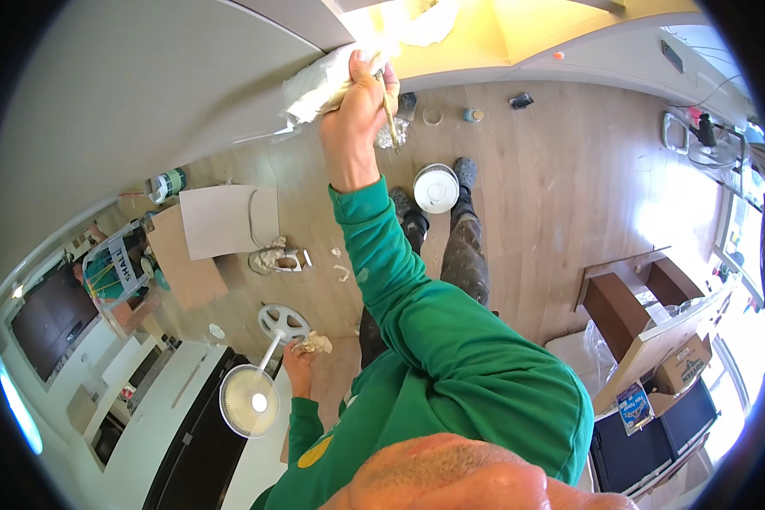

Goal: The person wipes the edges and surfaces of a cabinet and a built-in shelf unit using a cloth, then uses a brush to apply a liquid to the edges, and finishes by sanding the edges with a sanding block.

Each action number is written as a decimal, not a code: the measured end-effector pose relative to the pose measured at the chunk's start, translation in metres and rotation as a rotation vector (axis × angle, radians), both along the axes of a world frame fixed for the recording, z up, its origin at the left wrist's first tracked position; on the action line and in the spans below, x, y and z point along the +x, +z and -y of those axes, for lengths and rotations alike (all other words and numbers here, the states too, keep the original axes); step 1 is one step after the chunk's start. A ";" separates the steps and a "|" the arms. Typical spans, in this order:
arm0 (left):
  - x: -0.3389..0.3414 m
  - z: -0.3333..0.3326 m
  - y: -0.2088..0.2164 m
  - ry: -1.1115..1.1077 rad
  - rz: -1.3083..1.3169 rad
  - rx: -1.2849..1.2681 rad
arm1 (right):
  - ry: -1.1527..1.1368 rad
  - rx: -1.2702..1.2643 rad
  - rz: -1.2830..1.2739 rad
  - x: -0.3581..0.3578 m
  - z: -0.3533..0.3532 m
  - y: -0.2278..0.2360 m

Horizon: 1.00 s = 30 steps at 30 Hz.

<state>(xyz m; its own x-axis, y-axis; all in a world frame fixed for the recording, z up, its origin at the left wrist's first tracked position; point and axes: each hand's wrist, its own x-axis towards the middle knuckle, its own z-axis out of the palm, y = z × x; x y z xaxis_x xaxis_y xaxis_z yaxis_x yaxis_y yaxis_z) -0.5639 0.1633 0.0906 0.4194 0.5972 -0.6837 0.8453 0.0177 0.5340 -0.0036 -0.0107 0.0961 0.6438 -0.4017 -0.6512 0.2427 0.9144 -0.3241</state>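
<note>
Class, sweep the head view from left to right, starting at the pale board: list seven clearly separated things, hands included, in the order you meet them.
Pale board, left hand, right hand, white bucket, small container, dark flat object, blue package.

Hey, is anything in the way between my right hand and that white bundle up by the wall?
Nothing visible: your right hand is right up against the white bundle, with a thin tool in its grip.

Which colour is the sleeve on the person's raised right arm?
The sleeve is green; it shows best in the head view.
</note>
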 end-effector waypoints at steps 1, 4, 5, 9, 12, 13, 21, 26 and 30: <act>0.008 0.004 0.005 0.097 -0.010 -0.044 | -0.019 -0.020 -0.019 0.000 0.002 -0.009; 0.043 0.018 0.015 0.236 0.027 -0.178 | -0.131 -0.151 -0.254 0.017 -0.010 -0.093; 0.032 0.009 0.006 0.177 0.014 -0.140 | -0.132 -0.144 -0.287 0.017 -0.011 -0.134; 0.034 -0.013 -0.011 0.103 0.006 -0.003 | 0.125 -0.170 -0.064 -0.032 0.029 -0.281; 0.029 -0.001 -0.012 0.056 0.006 0.119 | 0.220 -0.538 -0.210 -0.120 0.068 -0.206; 0.038 0.000 -0.013 0.051 0.052 0.138 | 0.396 -0.696 -0.314 -0.149 0.094 -0.197; 0.144 -0.023 -0.036 0.012 0.252 -0.061 | 0.748 -0.859 -0.355 -0.226 0.210 -0.056; 0.208 -0.017 -0.029 0.189 0.491 -0.380 | 0.639 -0.905 -0.201 -0.209 0.229 0.000; 0.240 -0.011 -0.015 0.260 0.548 -0.529 | 0.576 -0.934 -0.150 -0.207 0.236 0.024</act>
